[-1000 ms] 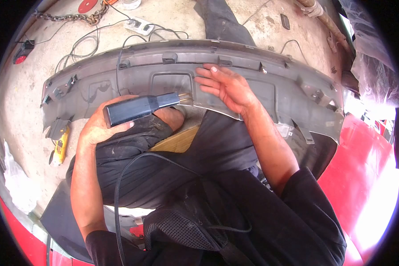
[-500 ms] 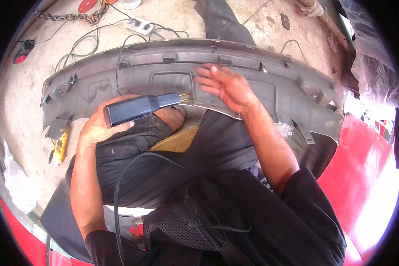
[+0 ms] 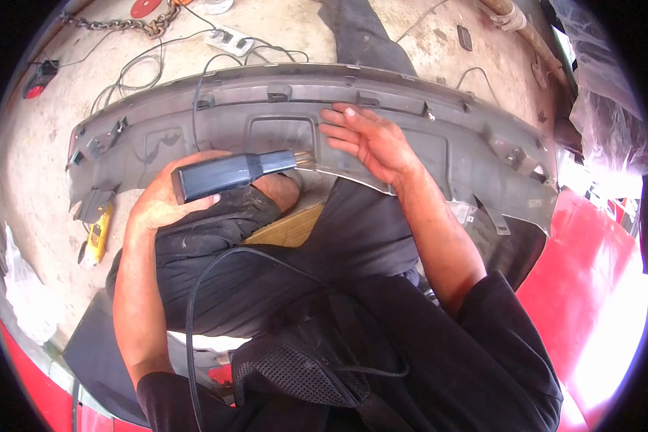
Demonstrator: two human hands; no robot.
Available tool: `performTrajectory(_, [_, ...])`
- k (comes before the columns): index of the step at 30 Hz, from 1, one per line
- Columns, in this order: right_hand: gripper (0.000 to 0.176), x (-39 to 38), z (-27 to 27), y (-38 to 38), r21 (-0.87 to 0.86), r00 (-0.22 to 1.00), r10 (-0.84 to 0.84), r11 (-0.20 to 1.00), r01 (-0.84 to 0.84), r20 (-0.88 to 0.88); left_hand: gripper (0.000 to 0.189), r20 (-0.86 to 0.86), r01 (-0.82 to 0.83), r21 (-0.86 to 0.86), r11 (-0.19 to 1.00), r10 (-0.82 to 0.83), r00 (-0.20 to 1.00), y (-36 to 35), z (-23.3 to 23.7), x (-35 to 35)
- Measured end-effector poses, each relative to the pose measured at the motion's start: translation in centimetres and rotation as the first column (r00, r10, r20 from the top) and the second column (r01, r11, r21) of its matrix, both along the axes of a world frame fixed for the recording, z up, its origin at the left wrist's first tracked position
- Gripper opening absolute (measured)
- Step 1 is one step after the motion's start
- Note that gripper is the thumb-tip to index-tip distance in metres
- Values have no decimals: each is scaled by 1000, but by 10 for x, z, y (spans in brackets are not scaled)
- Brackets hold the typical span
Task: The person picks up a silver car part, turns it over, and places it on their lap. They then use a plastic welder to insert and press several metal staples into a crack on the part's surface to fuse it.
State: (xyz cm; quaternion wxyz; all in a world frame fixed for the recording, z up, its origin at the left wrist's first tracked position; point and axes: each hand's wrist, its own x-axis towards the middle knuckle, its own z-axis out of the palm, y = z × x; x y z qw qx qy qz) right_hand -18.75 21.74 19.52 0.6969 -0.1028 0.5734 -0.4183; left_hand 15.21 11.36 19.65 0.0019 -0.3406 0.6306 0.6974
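My left hand (image 3: 153, 199) is wrapped round a dark, box-shaped hot stapler (image 3: 219, 176) with thin brass prongs at its narrow right end. The prongs point right, close over the lower edge of a grey plastic car bumper (image 3: 475, 133) lying inner side up across my legs. My right hand (image 3: 371, 140) hovers over the bumper's middle with its fingers stretched out and a little apart, holding nothing. It is to the right of the prongs. A cable (image 3: 196, 108) runs over the bumper towards the stapler.
A yellow power tool (image 3: 99, 234) lies on the floor at left. Beyond the bumper are a power strip (image 3: 229, 41) with tangled cables, a rusty chain (image 3: 122, 26) and a dark cloth (image 3: 367, 39). Red panels (image 3: 579, 266) stand at right, with plastic sheeting (image 3: 605, 101) above.
The view has shifted very slightly. Both hands and the hot stapler keep nearly the same position over the bumper.
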Motion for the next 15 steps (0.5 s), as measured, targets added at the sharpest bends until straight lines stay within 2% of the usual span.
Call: performTrajectory(15, [58, -1, -2, 0, 1, 1000, 5, 1000, -5, -1, 59, -25, 3, -5, 1000, -3, 1000, -1, 5, -4])
